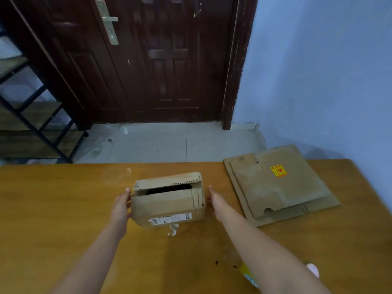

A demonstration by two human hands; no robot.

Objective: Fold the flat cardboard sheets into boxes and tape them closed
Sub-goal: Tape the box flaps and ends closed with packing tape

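Note:
A small brown cardboard box [168,205] stands on the wooden table [63,198], its top flaps partly apart with a dark gap showing. A white shipping label is on its near face. My left hand [121,205] lies flat against the box's left side with straight fingers. My right hand [216,201] is beside the box's right side, fingers straight, touching it or a hair apart. A stack of flat cardboard sheets [277,185] with a yellow and red sticker lies on the table to the right.
A scrap of white tape or paper [173,229] lies just in front of the box. A yellow and white object [248,274] shows under my right forearm. Beyond the table are a dark door [159,60], a black shelf rack [31,128] and a blue wall [328,71].

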